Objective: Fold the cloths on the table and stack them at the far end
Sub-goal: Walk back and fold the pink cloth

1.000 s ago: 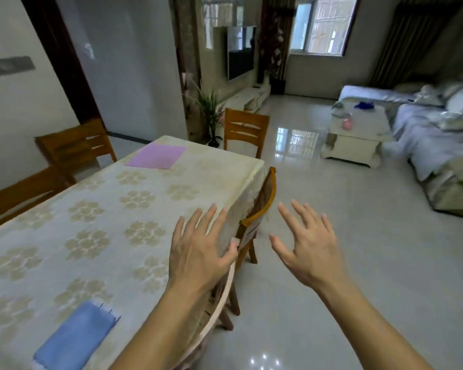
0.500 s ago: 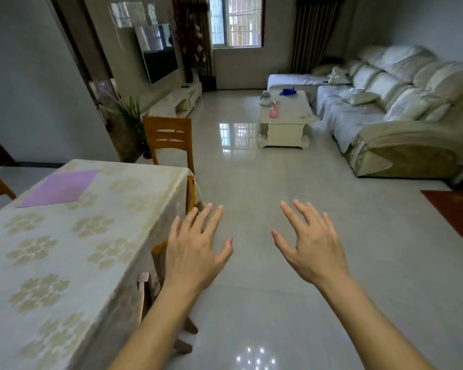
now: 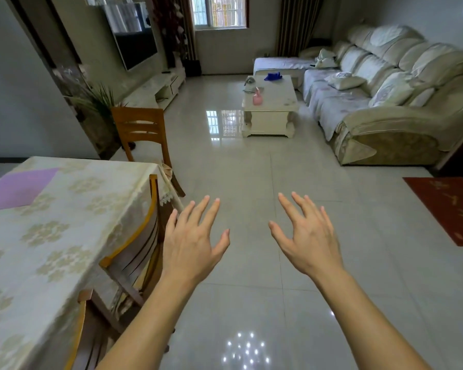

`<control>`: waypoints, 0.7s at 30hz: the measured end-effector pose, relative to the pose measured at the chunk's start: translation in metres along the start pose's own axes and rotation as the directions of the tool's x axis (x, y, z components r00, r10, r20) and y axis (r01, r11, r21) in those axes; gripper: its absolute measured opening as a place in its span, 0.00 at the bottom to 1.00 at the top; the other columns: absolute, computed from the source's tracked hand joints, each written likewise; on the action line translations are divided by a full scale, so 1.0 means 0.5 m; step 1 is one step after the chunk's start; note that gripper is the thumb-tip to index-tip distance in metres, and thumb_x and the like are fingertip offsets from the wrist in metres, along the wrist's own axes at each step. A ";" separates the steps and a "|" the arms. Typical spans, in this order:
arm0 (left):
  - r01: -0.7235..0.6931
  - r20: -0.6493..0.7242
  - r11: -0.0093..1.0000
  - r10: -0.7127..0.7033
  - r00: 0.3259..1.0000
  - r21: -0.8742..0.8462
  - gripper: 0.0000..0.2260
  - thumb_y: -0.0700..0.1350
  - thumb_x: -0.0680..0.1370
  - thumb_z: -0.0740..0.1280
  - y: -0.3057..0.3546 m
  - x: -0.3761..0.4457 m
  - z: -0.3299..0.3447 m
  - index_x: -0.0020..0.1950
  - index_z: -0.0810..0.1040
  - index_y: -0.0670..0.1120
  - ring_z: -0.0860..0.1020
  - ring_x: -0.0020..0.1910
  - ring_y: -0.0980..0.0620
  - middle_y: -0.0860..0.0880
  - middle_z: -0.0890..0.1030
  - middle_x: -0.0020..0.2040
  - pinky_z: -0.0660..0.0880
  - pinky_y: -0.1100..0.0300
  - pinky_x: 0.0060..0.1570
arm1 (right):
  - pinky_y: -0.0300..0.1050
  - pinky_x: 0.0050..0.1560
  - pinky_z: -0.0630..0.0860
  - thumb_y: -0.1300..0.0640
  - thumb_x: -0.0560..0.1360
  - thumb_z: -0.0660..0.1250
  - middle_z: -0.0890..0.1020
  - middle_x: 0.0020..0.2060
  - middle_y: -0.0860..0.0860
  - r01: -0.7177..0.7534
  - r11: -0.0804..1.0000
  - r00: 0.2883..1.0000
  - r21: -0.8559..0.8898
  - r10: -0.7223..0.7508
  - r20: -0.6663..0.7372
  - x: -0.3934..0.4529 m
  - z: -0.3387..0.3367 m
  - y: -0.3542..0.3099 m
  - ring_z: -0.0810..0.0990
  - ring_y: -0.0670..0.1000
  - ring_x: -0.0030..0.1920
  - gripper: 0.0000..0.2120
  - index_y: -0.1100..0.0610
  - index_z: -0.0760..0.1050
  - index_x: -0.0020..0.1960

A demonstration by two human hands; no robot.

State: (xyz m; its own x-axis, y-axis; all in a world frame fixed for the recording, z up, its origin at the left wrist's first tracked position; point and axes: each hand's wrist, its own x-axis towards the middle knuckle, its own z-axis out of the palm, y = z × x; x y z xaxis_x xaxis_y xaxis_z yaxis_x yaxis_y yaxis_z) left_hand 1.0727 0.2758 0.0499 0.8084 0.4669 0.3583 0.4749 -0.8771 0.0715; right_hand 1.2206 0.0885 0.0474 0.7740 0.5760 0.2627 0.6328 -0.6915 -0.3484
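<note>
**Both hands spread and empty over the floor, purple cloth on the counter's far end**

The left hand point(image 3: 191, 240) is held out palm down with its fingers straight and fanned apart, thumb angled toward the right; it holds nothing and touches nothing. The right hand point(image 3: 309, 236) mirrors it, fingers spread and slightly bent at the tips, also empty. Both forearms reach forward from the bottom edge, level with each other and well apart, above the glossy tiled floor point(image 3: 251, 182) to the right of the counter point(image 3: 64, 249).

The left hand hangs just beside the back of a wooden chair point(image 3: 134, 249) tucked at the counter's right edge. A purple cloth point(image 3: 16, 189) lies flat near the counter's far left corner, on the flower-patterned tablecloth. Another wooden chair point(image 3: 142, 132) stands at the counter's far end.
</note>
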 end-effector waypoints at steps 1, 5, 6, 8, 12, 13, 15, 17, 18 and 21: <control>-0.005 0.005 1.000 0.005 1.000 0.003 0.30 0.64 0.78 0.54 0.005 0.006 0.007 0.79 0.61 0.55 0.66 0.75 0.49 0.51 0.67 0.77 0.62 0.43 0.74 | 0.56 0.77 0.54 0.31 0.73 0.47 0.66 0.77 0.52 -0.009 1.000 1.000 0.008 0.009 0.004 0.003 0.004 0.007 0.59 0.54 0.78 0.36 0.44 0.61 0.78; -0.023 0.011 1.000 0.023 1.000 -0.004 0.30 0.64 0.78 0.53 0.013 0.034 0.028 0.78 0.63 0.54 0.67 0.74 0.48 0.51 0.68 0.76 0.62 0.42 0.73 | 0.56 0.77 0.54 0.31 0.73 0.48 0.67 0.76 0.52 -0.030 0.999 0.999 0.018 0.029 0.027 0.017 0.020 0.029 0.60 0.54 0.78 0.37 0.44 0.62 0.78; -0.023 0.011 1.000 0.023 1.000 -0.008 0.30 0.64 0.78 0.54 0.013 0.045 0.034 0.78 0.63 0.54 0.67 0.74 0.48 0.51 0.68 0.76 0.63 0.42 0.73 | 0.56 0.77 0.54 0.31 0.73 0.48 0.67 0.76 0.52 -0.034 0.999 0.999 0.018 0.034 0.027 0.023 0.023 0.037 0.60 0.54 0.78 0.36 0.44 0.62 0.78; -0.020 0.017 1.000 0.021 1.000 -0.015 0.30 0.63 0.78 0.54 0.010 0.066 0.051 0.77 0.64 0.53 0.68 0.73 0.48 0.50 0.69 0.75 0.64 0.42 0.72 | 0.56 0.77 0.54 0.32 0.73 0.49 0.67 0.76 0.52 -0.044 0.999 0.999 0.011 0.044 0.026 0.037 0.029 0.053 0.60 0.55 0.78 0.36 0.44 0.62 0.78; -0.013 0.039 0.999 0.014 0.999 -0.036 0.29 0.63 0.77 0.55 -0.003 0.106 0.091 0.77 0.66 0.53 0.69 0.73 0.47 0.50 0.70 0.75 0.65 0.42 0.71 | 0.56 0.77 0.53 0.31 0.73 0.48 0.66 0.76 0.52 -0.065 0.998 0.997 -0.010 0.065 0.047 0.076 0.051 0.071 0.59 0.54 0.78 0.37 0.44 0.62 0.78; -0.009 0.043 0.999 0.011 0.999 -0.047 0.29 0.63 0.77 0.55 -0.008 0.117 0.102 0.77 0.66 0.53 0.69 0.73 0.47 0.50 0.70 0.75 0.65 0.42 0.71 | 0.56 0.77 0.53 0.31 0.73 0.48 0.66 0.76 0.52 -0.066 0.998 0.996 -0.017 0.067 0.053 0.089 0.058 0.074 0.59 0.54 0.78 0.37 0.44 0.62 0.78; -0.001 0.049 0.998 0.004 0.999 -0.065 0.29 0.63 0.77 0.56 -0.022 0.153 0.129 0.77 0.66 0.53 0.69 0.72 0.47 0.50 0.70 0.75 0.64 0.42 0.71 | 0.56 0.77 0.53 0.31 0.73 0.48 0.66 0.76 0.52 -0.076 0.997 0.995 -0.021 0.077 0.059 0.131 0.076 0.074 0.60 0.54 0.78 0.37 0.44 0.62 0.78; 0.001 0.052 0.998 0.003 0.999 -0.068 0.29 0.62 0.77 0.56 -0.040 0.197 0.157 0.76 0.66 0.53 0.69 0.72 0.47 0.50 0.71 0.74 0.64 0.43 0.71 | 0.56 0.77 0.54 0.32 0.73 0.48 0.66 0.76 0.52 -0.079 0.997 0.995 -0.027 0.080 0.065 0.180 0.095 0.068 0.59 0.54 0.78 0.37 0.45 0.62 0.78; 0.001 0.055 0.998 0.003 0.999 -0.069 0.29 0.62 0.77 0.57 -0.052 0.221 0.169 0.76 0.67 0.52 0.70 0.72 0.47 0.49 0.71 0.74 0.65 0.43 0.71 | 0.56 0.78 0.53 0.32 0.73 0.47 0.66 0.76 0.52 -0.079 0.996 0.994 -0.031 0.081 0.070 0.206 0.105 0.062 0.59 0.54 0.79 0.37 0.45 0.62 0.78; 0.008 0.066 0.997 -0.003 0.998 -0.078 0.29 0.62 0.77 0.57 -0.092 0.298 0.199 0.76 0.66 0.52 0.69 0.72 0.47 0.50 0.71 0.74 0.65 0.43 0.71 | 0.55 0.78 0.52 0.32 0.73 0.47 0.65 0.77 0.51 -0.078 0.996 0.992 -0.040 0.082 0.092 0.290 0.139 0.040 0.58 0.53 0.79 0.37 0.44 0.61 0.78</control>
State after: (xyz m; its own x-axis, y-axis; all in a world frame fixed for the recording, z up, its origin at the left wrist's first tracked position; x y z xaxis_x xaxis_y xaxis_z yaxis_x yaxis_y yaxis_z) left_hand 1.2059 0.3970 0.0074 0.8281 0.4762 0.2957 0.4531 -0.8792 0.1469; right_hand 1.3442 0.1887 0.0159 0.8180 0.5555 0.1494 0.5707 -0.7512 -0.3316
